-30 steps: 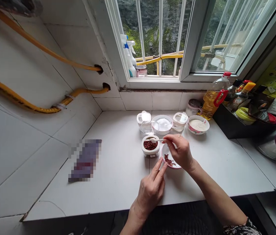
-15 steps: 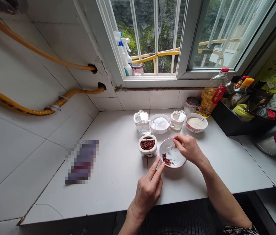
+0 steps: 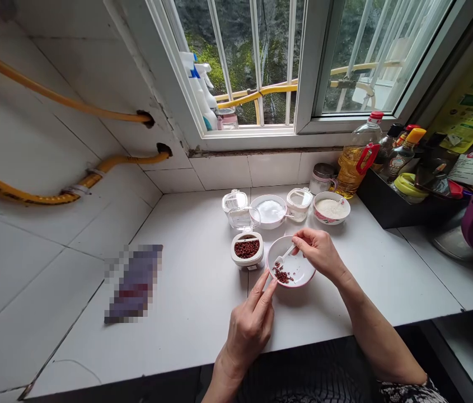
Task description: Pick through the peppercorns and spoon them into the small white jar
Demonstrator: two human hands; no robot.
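Observation:
In my right hand [image 3: 318,253] a small white plastic spoon [image 3: 286,255] is pinched by its handle, its scoop low inside a white bowl [image 3: 303,274] with a pink rim. Dark red peppercorns [image 3: 283,275] lie in a small heap at the bowl's near left, beside the scoop. My left hand [image 3: 251,322] has its index and middle fingers stretched out and apart, their tips touching the bowl's near left rim; the other fingers are curled. Just left of the bowl stands a seasoning jar [image 3: 248,262] full of peppercorns, its clear lid [image 3: 243,217] flipped up.
Behind are a bowl of white grains [image 3: 270,211], two clear-lidded jars [image 3: 234,200] [image 3: 299,205] and a flowered bowl of pale powder [image 3: 332,209]. An oil bottle [image 3: 356,159], a black condiment box [image 3: 381,204] and a kettle [image 3: 457,238] stand right. A blurred-out packet [image 3: 135,285] lies left.
The spoon's scoop has moved down and left, up to the peppercorns in the bowl. My left fingers stay at the rim. The whole view has shifted slightly.

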